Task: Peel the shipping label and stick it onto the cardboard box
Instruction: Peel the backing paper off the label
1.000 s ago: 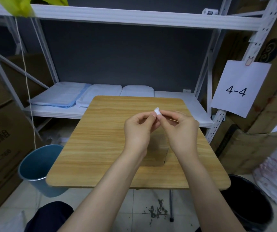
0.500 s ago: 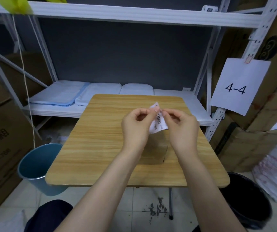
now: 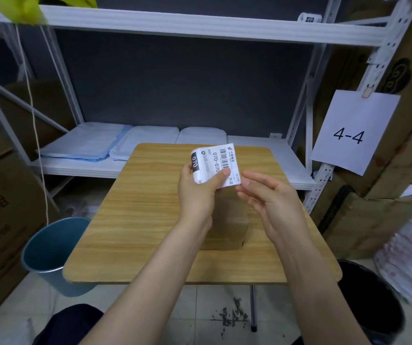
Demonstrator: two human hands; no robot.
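My left hand (image 3: pixel 200 192) pinches a white shipping label (image 3: pixel 212 163) printed with a barcode and "070", held upright and face towards me above the wooden table (image 3: pixel 135 220). My right hand (image 3: pixel 269 202) hovers just right of the label, fingers spread, touching nothing that I can see. A small brown cardboard box (image 3: pixel 229 227) sits on the table below both hands, partly hidden by my left wrist.
A blue bin (image 3: pixel 50 252) stands on the floor at the table's left, a black bin (image 3: pixel 371 302) at its right. White shelving (image 3: pixel 200 23) with folded blue cloths (image 3: pixel 88 145) stands behind. A "4-4" sign (image 3: pixel 349 133) and stacked cartons sit at right.
The label was crumpled small between both hands' fingertips; now it is spread out flat in my left hand. My right hand has let go and moved off to the right.
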